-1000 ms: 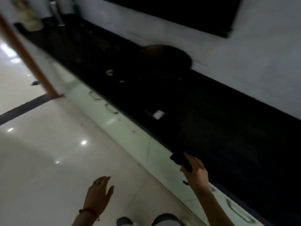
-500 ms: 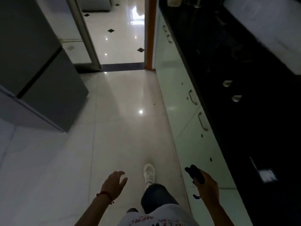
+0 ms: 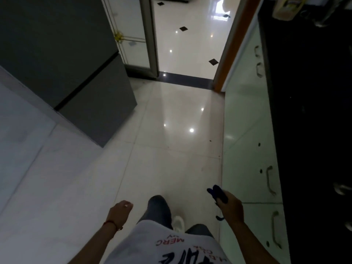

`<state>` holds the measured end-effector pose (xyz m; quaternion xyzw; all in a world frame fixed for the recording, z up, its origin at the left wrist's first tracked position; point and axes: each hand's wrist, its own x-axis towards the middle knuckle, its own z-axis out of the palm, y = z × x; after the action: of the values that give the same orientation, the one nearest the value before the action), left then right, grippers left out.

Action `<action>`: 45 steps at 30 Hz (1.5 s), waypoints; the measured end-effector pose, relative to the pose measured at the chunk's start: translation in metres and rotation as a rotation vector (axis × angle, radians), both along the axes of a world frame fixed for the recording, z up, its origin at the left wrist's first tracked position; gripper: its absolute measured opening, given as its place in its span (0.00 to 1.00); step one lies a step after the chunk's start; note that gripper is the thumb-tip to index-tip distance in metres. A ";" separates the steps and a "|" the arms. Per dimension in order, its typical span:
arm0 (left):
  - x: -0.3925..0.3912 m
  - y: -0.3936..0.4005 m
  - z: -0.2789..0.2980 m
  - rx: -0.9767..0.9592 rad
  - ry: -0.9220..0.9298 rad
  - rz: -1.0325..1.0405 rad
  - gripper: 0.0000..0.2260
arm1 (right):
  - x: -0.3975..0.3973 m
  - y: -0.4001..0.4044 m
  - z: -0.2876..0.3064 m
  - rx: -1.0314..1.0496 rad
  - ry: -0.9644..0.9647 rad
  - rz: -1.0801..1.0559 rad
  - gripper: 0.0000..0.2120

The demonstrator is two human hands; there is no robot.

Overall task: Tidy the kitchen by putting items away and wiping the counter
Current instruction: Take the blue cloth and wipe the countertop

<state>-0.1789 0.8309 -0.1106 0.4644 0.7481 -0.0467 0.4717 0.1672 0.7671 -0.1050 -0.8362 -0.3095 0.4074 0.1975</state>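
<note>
Dark blue cloth [image 3: 219,193] gripped in the right hand [image 3: 231,207], fingers curled round it, held beside the pale green cabinets [image 3: 247,130] under the black counter [image 3: 312,111], left hand [image 3: 120,211] hanging empty (fingers loosely curled), glossy tiled floor [image 3: 171,149] below, grey refrigerator [image 3: 62,60] at left.

Cloth [image 3: 219,193]: dark blue, small, bunched into a wad, carried in the grip of the right hand [image 3: 231,207] above the pale floor beside the cabinet fronts; one rounded end sticks out past the fingers, a thin tail shows below the hand. Not touching the desk. Desk [image 3: 308,115]: black, glossy, long, running along the right side over pale green cabinets; a yellowish container [image 3: 285,7] stands upright at its far end, details blurred.
</note>
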 end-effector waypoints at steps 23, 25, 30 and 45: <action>0.186 0.516 0.013 0.048 -0.226 -0.127 0.08 | 0.108 0.333 0.000 -0.129 0.027 -0.367 0.20; 0.212 0.553 0.012 0.069 -0.221 -0.180 0.08 | 0.123 0.355 -0.004 -0.137 0.042 -0.409 0.22; 0.259 0.605 0.013 0.067 -0.189 -0.233 0.07 | 0.167 0.413 -0.017 -0.137 0.020 -0.443 0.13; 0.439 0.737 0.023 0.067 -0.200 -0.790 0.12 | 0.248 0.554 0.031 0.167 0.046 -0.634 0.06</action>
<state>0.2599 1.5674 -0.0875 0.7334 0.4638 -0.1543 0.4725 0.4157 1.3212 -0.0736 -0.8624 -0.0616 0.3175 0.3894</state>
